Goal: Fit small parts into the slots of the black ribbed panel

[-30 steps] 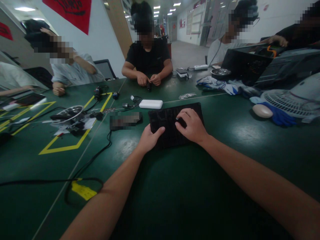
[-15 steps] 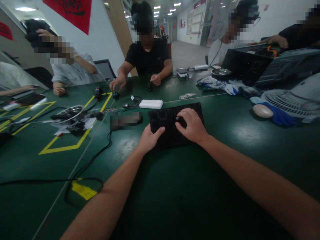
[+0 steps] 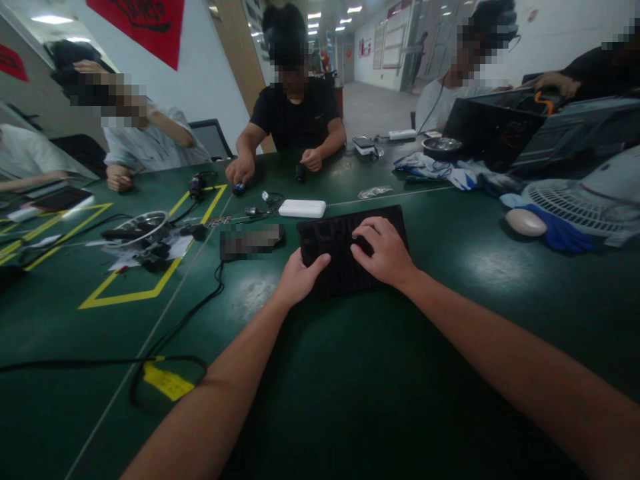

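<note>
A black compartmented tray (image 3: 333,248) lies flat on the green table (image 3: 380,373) just ahead of me. My left hand (image 3: 299,276) grips the tray's near left edge, thumb laid over its top. My right hand (image 3: 383,252) rests on the tray's right half with its fingers curled down into the compartments; whether they pinch anything is hidden.
A white box (image 3: 301,209) and small parts lie beyond the tray. A metal bowl (image 3: 145,221) sits in a yellow-taped square at left, a black cable (image 3: 170,333) with a yellow tag nearer me. A fan (image 3: 580,200), blue gloves and open cases crowd the right. Several people sit around.
My hands have barely moved on the tray; my right fingers have curled slightly. The person opposite has reached one hand out to a small dark part on the table.
</note>
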`<move>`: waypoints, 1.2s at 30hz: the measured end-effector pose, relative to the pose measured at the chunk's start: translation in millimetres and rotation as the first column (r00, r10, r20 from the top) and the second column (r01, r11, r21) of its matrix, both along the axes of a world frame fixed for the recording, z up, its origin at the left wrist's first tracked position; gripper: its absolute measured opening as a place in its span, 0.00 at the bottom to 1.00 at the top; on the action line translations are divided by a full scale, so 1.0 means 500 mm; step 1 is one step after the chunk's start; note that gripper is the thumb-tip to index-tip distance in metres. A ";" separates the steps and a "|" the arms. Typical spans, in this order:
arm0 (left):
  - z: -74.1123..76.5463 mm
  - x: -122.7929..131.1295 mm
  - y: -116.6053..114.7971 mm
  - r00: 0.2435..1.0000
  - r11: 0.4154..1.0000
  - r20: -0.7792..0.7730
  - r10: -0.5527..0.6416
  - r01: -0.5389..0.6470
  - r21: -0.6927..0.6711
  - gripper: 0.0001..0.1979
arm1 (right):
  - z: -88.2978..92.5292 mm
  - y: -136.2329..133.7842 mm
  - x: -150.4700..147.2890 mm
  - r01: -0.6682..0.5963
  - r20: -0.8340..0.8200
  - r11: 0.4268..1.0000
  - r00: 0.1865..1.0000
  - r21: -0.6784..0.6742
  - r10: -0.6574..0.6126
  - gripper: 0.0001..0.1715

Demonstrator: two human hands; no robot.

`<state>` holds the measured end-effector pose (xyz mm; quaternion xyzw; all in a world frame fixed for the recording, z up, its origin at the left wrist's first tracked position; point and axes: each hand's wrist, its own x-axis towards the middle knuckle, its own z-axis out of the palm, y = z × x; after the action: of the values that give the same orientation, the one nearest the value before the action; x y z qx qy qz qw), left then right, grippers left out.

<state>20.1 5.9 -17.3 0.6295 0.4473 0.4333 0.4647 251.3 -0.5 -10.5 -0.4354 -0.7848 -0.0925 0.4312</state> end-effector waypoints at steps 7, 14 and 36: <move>-0.002 0.000 0.000 1.000 1.000 0.005 0.004 -0.004 -0.007 0.30 | -0.002 0.002 0.000 0.007 0.002 1.000 1.000 0.002 -0.007 0.08; -0.003 0.000 0.000 1.000 1.000 0.007 0.002 -0.002 -0.002 0.29 | -0.003 0.002 -0.001 0.002 -0.003 1.000 1.000 0.016 -0.002 0.07; -0.005 -0.002 0.002 1.000 1.000 -0.002 0.003 -0.003 0.009 0.28 | -0.003 0.003 0.000 -0.009 -0.017 1.000 1.000 0.002 0.009 0.06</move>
<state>19.2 6.8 -19.9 0.6315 0.4465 0.4354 0.4606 251.5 1.1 -12.2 -0.4320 -0.7830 -0.0875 0.4388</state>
